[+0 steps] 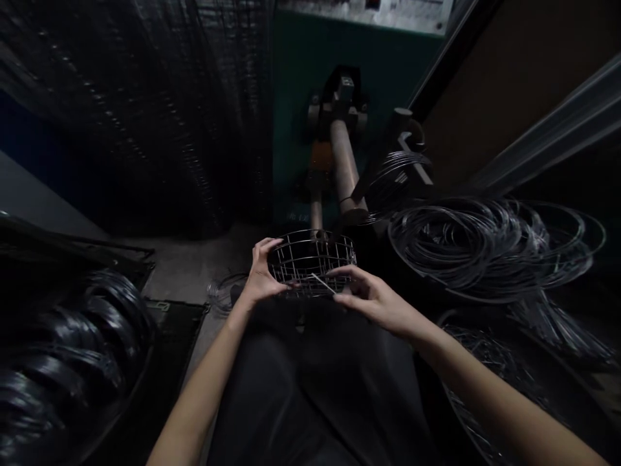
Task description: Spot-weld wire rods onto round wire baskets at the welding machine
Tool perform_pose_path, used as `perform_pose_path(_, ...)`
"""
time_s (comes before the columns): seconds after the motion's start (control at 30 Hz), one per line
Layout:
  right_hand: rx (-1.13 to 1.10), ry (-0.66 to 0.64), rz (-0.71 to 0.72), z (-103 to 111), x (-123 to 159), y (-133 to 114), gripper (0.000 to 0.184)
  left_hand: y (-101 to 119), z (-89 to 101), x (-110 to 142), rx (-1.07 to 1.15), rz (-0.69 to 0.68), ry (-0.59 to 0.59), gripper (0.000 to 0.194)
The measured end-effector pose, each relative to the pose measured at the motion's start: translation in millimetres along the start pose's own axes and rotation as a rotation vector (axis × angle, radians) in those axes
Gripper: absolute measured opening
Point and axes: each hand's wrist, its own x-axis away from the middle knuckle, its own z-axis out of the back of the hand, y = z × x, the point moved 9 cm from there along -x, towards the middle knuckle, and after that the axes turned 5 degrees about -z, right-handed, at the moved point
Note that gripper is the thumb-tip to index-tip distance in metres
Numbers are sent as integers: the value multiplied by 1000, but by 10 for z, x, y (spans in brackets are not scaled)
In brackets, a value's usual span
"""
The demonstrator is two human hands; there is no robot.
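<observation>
A round wire basket (310,262) of thin metal rods sits in front of my body, just below the machine's lower arm. My left hand (264,275) curves around its left side, thumb at the near rim and fingers at the far left edge, closed on the basket. On the right, my right hand (371,294) pinches a short, thin metal rod (323,283) between thumb and fingers. The rod slants over the basket's near side; whether it touches the basket I cannot tell.
A green machine (295,84) with a thick metal cylinder (347,165) stands ahead. Large wire coils (480,246) lie at right, above a bin of loose rods (490,362). Bundled wire rings (82,343) fill a container at left. Dark shiny sheeting (145,97) hangs at upper left.
</observation>
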Motion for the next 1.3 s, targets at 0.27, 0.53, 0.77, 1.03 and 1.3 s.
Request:
perform_pose_path(0.27,679,179,212,-66,-219,-250,25,366,-122,14,-86,-78,-169,69)
perform_pose_path(0.53,1352,208,423,-258,10,-143,39,394,-338,-71,-61,-60,-163,78)
perform_pose_path(0.77,1365,254,512,-124,21,-102,37,395,-447,-139,-46,-66,-172,80)
perform_pose_path(1.03,1339,263,546,-95,-75,-96,38,304,-456,-203,-52,-39,-192,82)
perform_pose_path(1.3,1223,310,593,-28,-35,-118,38,296,-423,-232,-18,16,-222,85)
